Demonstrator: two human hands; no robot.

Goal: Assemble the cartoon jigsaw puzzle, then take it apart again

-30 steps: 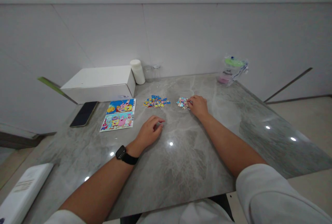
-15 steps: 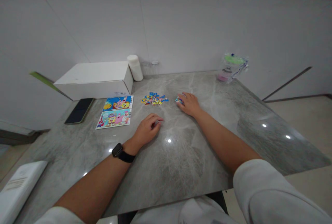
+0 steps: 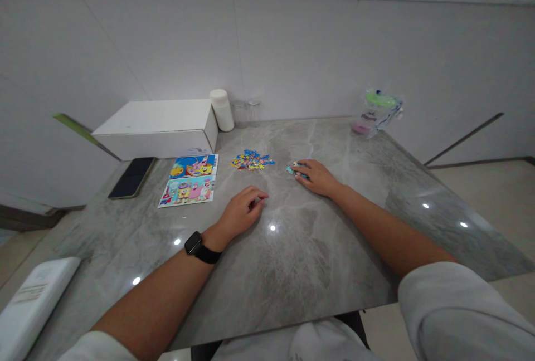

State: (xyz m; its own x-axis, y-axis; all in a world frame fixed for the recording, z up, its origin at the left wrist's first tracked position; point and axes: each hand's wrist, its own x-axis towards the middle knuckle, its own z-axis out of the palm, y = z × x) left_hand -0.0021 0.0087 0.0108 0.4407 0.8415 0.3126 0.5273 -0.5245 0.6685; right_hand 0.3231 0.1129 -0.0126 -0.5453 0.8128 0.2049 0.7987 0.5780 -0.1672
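Note:
A heap of small colourful puzzle pieces (image 3: 252,160) lies on the grey marble table (image 3: 288,272). To its right is a smaller cluster of pieces (image 3: 290,170), partly covered by the fingers of my right hand (image 3: 318,177), which are spread flat over it. My left hand (image 3: 243,210) rests on the table below the heap, fingers curled together; whether something is between them is too small to make out. Left of the heap lie two cartoon picture sheets, a blue one (image 3: 193,166) above a pink and green one (image 3: 186,191).
A white box (image 3: 154,118), white bottle (image 3: 222,110) and two clear glasses (image 3: 253,111) stand at the back. A phone (image 3: 132,177) lies left of the sheets. A plastic bag (image 3: 376,116) sits back right, a white case (image 3: 39,299) front left.
My right hand has shifted right and slightly toward me, uncovering more of the small cluster. The whole view has moved a little; my left hand keeps its curled pose.

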